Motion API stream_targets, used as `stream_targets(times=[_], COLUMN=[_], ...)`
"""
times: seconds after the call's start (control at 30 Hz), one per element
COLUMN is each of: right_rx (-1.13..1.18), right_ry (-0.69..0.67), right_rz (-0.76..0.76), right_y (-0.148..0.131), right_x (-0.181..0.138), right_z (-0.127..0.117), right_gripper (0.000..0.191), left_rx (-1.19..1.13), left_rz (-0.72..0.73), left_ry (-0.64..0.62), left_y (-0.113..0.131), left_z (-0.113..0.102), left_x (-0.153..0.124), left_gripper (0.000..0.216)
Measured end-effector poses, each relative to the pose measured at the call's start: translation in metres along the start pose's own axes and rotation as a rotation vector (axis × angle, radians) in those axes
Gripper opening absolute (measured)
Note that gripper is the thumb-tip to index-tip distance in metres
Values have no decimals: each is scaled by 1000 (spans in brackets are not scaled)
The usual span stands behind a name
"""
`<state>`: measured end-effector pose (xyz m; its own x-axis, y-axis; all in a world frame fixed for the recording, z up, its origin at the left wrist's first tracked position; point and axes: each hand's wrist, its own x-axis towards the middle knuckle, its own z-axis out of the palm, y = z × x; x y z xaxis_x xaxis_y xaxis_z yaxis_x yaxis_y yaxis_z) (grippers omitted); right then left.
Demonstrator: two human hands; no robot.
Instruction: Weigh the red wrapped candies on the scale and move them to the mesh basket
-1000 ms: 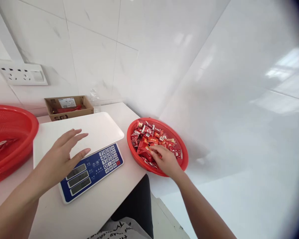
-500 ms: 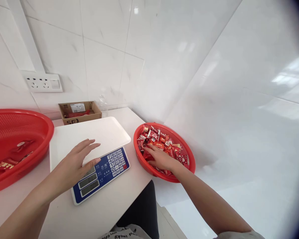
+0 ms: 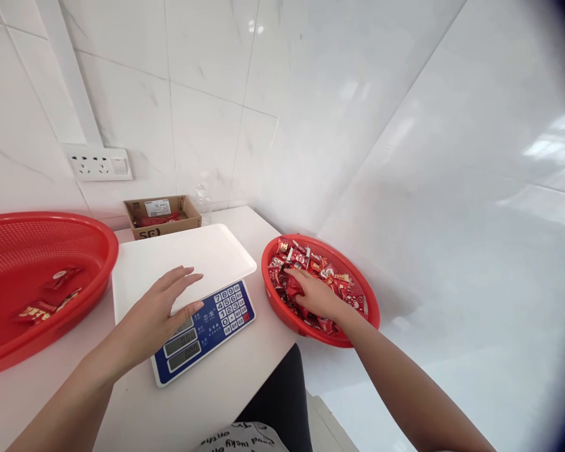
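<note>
We record white tiled walls across the upper frame and a white surface at lower left. At centre stands the scale, with the left hand spread open above it. Right of centre is a red basket of candies; the right hand rests among them, grip indeterminable.

**White counter and the items resting on it**

The counter is a plain white surface. A scale with a white platter and a blue keypad panel lies directly under the left hand. A large red basket stands just left of that hand. A cardboard box sits beyond the left hand, against the tiled wall. A small red basket under the right hand rests at the counter's right edge, projecting past it.
</note>
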<state>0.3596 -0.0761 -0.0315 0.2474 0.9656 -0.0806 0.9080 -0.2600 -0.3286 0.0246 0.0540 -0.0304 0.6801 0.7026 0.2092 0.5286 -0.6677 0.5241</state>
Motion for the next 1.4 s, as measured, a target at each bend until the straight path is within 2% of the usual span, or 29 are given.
stream_targets(times=[0.17,0.33,0.43,0.5,0.57,0.63,0.77,0.87,0.93,1.13,1.23,1.4], right_rx=[206,461,820,1041,1133,1144,1160,1136,1100,1087,1063,976], right_ry=[284,489,530,494,425,367,342,277,220,158,124,287], right_rz=[-36,-137,-316,-423,-462,-439,-391,-365,-366,-388,-355,-374], right_y=[-9,-43,-76,-98,-117,-130,-142,-142,-142,-149,-153,-160], right_x=[-7,-17,-24,-27,-29,-28,-22,-16,-15,-24,-27,-33], right_z=[-11,-7,9,25,40,51,57,53,50,37,31,28], right_gripper=[66,60,56,55,54,54,68,56,51,57,47,46], left_rx=[-132,-445,-801,-1095,-1333,-1440,-1429,-1417,-1405,-1322,-1243,-1186], left_rz=[-19,-67,-72,-81,-150,-222,-214,-179,-160,-91,-96,-28], left_ry=[5,-95,-194,-283,-322,-270,-67,24,22,-62,-62,-109], left_y=[12,29,39,44,49,51,50,48,48,46,45,46], left_z=[-3,3,16,25,31,31,18,9,4,-6,-9,-11], left_x=[-2,-7,-9,-10,-10,-9,-7,-8,-8,-12,-15,-19], left_gripper=[48,53,67,68,63,61,56,53,51,42,39,42])
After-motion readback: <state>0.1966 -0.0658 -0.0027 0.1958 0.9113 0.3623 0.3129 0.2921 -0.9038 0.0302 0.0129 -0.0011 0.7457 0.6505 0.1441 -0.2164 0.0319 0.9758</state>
